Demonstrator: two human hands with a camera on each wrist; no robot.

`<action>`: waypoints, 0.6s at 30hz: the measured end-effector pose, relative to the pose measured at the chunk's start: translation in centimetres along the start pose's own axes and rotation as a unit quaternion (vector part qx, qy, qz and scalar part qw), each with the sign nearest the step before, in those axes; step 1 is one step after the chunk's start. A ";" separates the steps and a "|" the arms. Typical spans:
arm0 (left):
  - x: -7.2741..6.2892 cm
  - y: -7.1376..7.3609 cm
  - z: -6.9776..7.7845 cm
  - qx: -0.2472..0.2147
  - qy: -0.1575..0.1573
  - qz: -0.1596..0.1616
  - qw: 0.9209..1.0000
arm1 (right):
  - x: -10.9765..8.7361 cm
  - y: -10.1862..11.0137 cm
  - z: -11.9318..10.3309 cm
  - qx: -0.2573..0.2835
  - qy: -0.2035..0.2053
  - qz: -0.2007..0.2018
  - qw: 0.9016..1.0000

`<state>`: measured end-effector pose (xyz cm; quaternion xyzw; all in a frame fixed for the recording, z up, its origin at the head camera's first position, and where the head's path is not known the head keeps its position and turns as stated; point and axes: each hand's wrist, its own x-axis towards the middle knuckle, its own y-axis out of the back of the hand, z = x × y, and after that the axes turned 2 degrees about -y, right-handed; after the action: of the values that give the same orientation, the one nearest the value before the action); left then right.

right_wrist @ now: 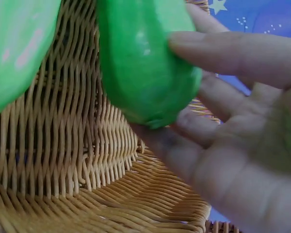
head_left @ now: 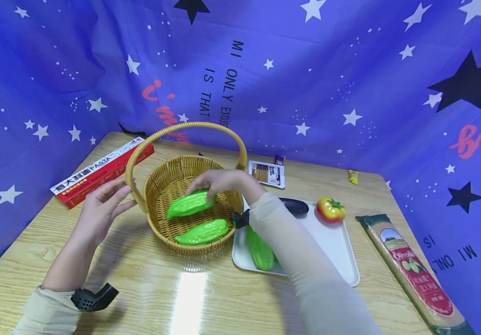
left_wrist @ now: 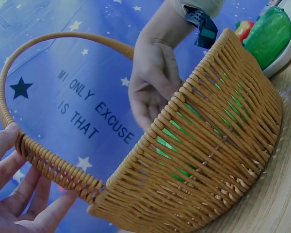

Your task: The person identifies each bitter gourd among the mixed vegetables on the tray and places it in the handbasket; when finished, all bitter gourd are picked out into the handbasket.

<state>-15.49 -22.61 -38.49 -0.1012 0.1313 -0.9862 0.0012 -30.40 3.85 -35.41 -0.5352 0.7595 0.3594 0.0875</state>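
My right hand (head_left: 223,182) reaches into a round wicker basket (head_left: 153,218) and holds a green toy bitter melon (head_left: 188,204) by one end. In the right wrist view, the thumb lies on one side of the melon (right_wrist: 145,58) and fingers on the other. A second bitter melon (head_left: 203,232) lies in the basket at the near side. My left hand (head_left: 102,207) holds the base of the basket's arched handle (head_left: 137,197) on the left. The left wrist view shows the fingers (left_wrist: 31,194) behind and against the handle. Through the weave, parts of green show.
Right of the basket, a white tray (head_left: 343,260) carries a green bitter melon (head_left: 259,249), an eggplant (head_left: 295,207) and a red-yellow tomato (head_left: 330,210). A red pasta box (head_left: 102,174) lies left, a pasta bag (head_left: 416,270) right. Behind are a white packet (head_left: 267,173) and yellow wrapper (head_left: 353,177).
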 end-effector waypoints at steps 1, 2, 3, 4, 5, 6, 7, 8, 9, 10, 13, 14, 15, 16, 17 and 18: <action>0.0 0.0 0.0 0.000 0.000 0.000 1.000 | 0.1 -0.1 0.1 -0.005 -0.007 -0.003 1.000; 0.0 0.0 -0.1 0.000 0.001 0.000 1.000 | 0.2 -0.2 0.2 -0.012 -0.014 -0.006 1.000; -0.1 0.0 -0.1 0.001 0.001 0.000 1.000 | 0.2 -0.3 0.3 -0.023 -0.018 -0.009 1.000; -0.1 0.1 -0.1 0.002 0.001 0.000 1.000 | 0.3 -0.4 0.4 -0.032 -0.023 -0.011 0.999; -0.1 0.1 -0.1 0.002 0.000 -0.001 1.000 | 0.3 -0.4 0.5 -0.041 -0.027 -0.014 0.999; -0.1 0.1 -0.1 0.002 -0.001 -0.001 1.000 | 0.4 -0.5 0.5 -0.047 -0.030 -0.017 0.998; -0.1 0.1 -0.1 0.002 -0.001 -0.002 1.000 | 0.4 -0.5 0.6 -0.054 -0.032 -0.021 0.998; -0.1 0.1 -0.1 0.001 -0.003 -0.003 1.000 | 0.5 -0.6 0.6 -0.059 -0.033 -0.024 0.997; -0.1 0.1 -0.1 -0.001 -0.004 -0.004 1.000 | 0.5 -0.6 0.6 -0.063 -0.035 -0.027 0.997; -0.1 0.1 -0.1 -0.002 -0.005 -0.004 1.000 | 0.5 -0.7 0.6 -0.065 -0.039 -0.029 0.997; 0.0 0.2 -0.2 -0.002 -0.010 -0.008 1.000 | 0.5 -0.8 0.5 -0.077 -0.047 -0.036 0.995; 0.0 0.2 -0.2 -0.002 -0.011 -0.009 1.000 | 0.5 -0.8 0.4 -0.082 -0.051 -0.039 0.995; 0.1 0.2 -0.2 -0.001 -0.011 -0.009 1.000 | 0.5 -0.9 0.3 -0.089 -0.054 -0.043 0.994; 0.1 0.2 -0.2 0.000 -0.012 -0.010 1.000 | 0.5 -0.9 0.2 -0.097 -0.056 -0.047 0.993; 0.1 0.3 -0.3 0.001 -0.013 -0.011 1.000 | 0.5 -0.9 0.1 -0.105 -0.056 -0.051 0.992; 0.1 0.3 -0.3 0.002 -0.013 -0.011 1.000 | 0.5 -1.0 0.0 -0.112 -0.057 -0.055 0.991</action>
<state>-15.66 -22.80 -38.78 -0.1155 0.1286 -0.9849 -0.0080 -29.76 3.34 -36.09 -0.5614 0.6775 0.4666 0.0902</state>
